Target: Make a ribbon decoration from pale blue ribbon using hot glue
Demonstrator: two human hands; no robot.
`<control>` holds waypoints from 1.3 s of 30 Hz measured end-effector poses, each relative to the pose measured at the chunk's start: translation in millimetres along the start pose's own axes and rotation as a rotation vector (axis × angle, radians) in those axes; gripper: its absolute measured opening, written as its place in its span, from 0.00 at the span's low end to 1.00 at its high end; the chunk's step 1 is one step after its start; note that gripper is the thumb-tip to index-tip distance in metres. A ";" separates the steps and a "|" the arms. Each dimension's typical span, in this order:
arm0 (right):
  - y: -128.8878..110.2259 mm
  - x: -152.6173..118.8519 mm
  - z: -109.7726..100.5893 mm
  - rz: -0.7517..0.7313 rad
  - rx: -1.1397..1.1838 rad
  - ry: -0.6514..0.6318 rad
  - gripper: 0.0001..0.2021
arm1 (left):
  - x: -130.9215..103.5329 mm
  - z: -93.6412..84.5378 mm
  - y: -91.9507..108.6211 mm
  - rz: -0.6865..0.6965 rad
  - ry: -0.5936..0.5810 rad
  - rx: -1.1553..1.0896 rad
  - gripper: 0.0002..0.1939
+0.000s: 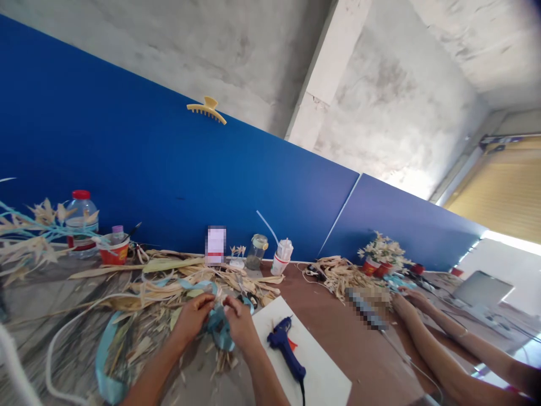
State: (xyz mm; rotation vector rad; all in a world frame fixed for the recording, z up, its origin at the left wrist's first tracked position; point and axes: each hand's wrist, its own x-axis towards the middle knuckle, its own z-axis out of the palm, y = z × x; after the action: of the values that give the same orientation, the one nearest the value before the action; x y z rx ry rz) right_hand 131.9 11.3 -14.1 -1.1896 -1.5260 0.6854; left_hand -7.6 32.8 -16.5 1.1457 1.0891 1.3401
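Both of my hands meet over the near part of the table, with a light blue ribbon (pixel 220 328) gathered between them. My left hand (pixel 193 313) is closed in a pinch on the ribbon's left side. My right hand (pixel 240 319) faces it, fingers curled against the same ribbon; the exact grip is partly hidden. Below the bunch, dry stalk ends (pixel 225 361) stick out. A loose length of blue ribbon (pixel 105 361) curves down left of my left forearm. Dried corn husks (pixel 173 265) lie just beyond my hands.
A blue glue gun (pixel 287 347) rests on a white board (pixel 323 379) right of my right hand. Against the blue partition (pixel 139 163) stand a red-capped bottle (pixel 81 223), a red cup (pixel 114 254), a glass jar (pixel 256 252) and a white cup (pixel 279 264). A co-worker's arms (pixel 439 344) reach in at right.
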 end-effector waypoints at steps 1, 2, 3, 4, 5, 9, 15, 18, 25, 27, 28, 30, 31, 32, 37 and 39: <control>1.4 2.2 6.5 0.015 0.021 -0.016 0.09 | -0.8 0.5 0.1 0.023 -0.002 0.027 0.05; 3.1 3.8 10.9 0.037 0.041 -0.034 0.08 | -1.6 1.3 0.6 0.041 0.000 0.043 0.05; 4.9 4.8 13.9 0.063 0.057 -0.044 0.08 | -2.6 2.2 1.5 0.053 0.002 0.051 0.05; 6.9 5.4 15.7 0.084 0.070 -0.047 0.08 | -3.7 3.4 2.9 0.059 -0.001 0.056 0.05; 8.8 5.7 16.9 0.108 0.084 -0.043 0.08 | -4.7 4.7 4.5 0.050 0.000 0.059 0.06; 13.4 6.2 19.8 0.220 0.184 0.059 0.06 | -8.3 9.5 9.8 0.046 0.024 0.045 0.07; 8.6 4.7 28.0 0.295 0.306 0.154 0.09 | -8.5 9.2 6.3 0.159 0.039 0.114 0.08; 5.4 2.7 32.5 0.303 0.377 0.177 0.09 | -9.5 8.3 3.9 0.217 0.050 0.146 0.08; 4.2 0.6 34.6 0.332 0.497 0.233 0.12 | -17.4 15.4 2.0 0.295 0.026 0.187 0.07; 4.3 1.1 32.7 0.335 0.484 0.266 0.12 | -19.1 17.9 1.3 0.283 0.017 0.161 0.07; 4.4 1.4 31.6 0.331 0.465 0.284 0.13 | -19.7 19.0 1.0 0.267 0.015 0.138 0.07; 5.1 2.5 29.5 0.317 0.418 0.311 0.14 | -20.7 20.7 1.3 0.222 0.009 0.086 0.08; 5.5 3.0 28.7 0.310 0.396 0.320 0.14 | -21.1 21.3 1.9 0.200 0.002 0.064 0.08; 6.1 3.5 27.9 0.304 0.379 0.322 0.14 | -21.2 21.6 2.9 0.179 -0.008 0.049 0.08; 7.5 5.3 26.3 0.296 0.311 0.306 0.13 | -19.4 18.9 9.6 0.067 -0.019 -0.008 0.06; 6.9 5.3 26.5 0.289 0.289 0.294 0.12 | -17.3 16.0 9.9 0.002 0.007 -0.049 0.09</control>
State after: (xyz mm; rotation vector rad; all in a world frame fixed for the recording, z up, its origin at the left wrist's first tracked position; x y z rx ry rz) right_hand 109.4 22.6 -26.2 -1.2362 -0.9843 0.8485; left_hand 7.4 15.1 -5.6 1.1075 1.0547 1.3661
